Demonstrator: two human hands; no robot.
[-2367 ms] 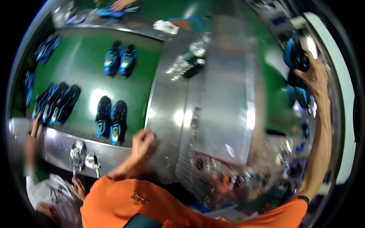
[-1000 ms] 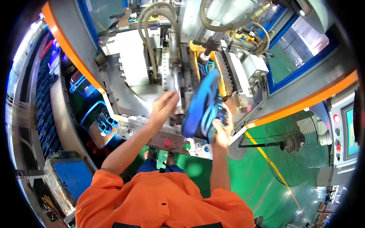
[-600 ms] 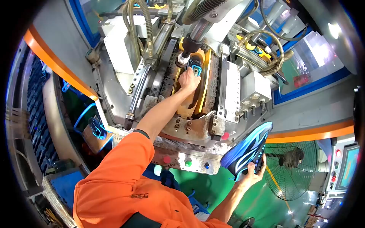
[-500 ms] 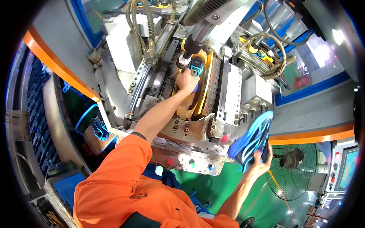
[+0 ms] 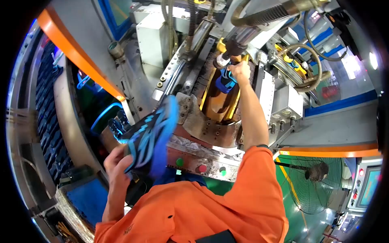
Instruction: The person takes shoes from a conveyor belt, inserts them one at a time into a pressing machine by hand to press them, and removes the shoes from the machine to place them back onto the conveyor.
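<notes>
A person in an orange shirt (image 5: 182, 210), seen from above, works at a metal machine with both bare hands. The left hand (image 5: 117, 166) pinches one end of a blue-and-black shoe (image 5: 148, 141) between thumb and fingers; the shoe slants up and away from them, blurred. The right hand (image 5: 241, 73) reaches farther forward, its fingers bent at the upper end of a second shoe (image 5: 225, 83), which lies in the yellow-edged mould (image 5: 219, 106). Whether those fingers grip or only touch, I cannot tell.

The step in hand seems to be handling the second shoe at the mould while the first is kept aside. Moving it would likely call for a sure hold and care around the rod (image 5: 236, 46), close beside the right fingers on their left.

Counted: two shoes at the hands, one mould, and three round buttons on the front panel (image 5: 190, 158), between the hands and nearer the body. Beyond the left fingers, more dark footwear (image 5: 117, 124) shows, too unclear to count. One fan (image 5: 316, 172) and one screen (image 5: 369, 184) stand well to the right of both hands.
</notes>
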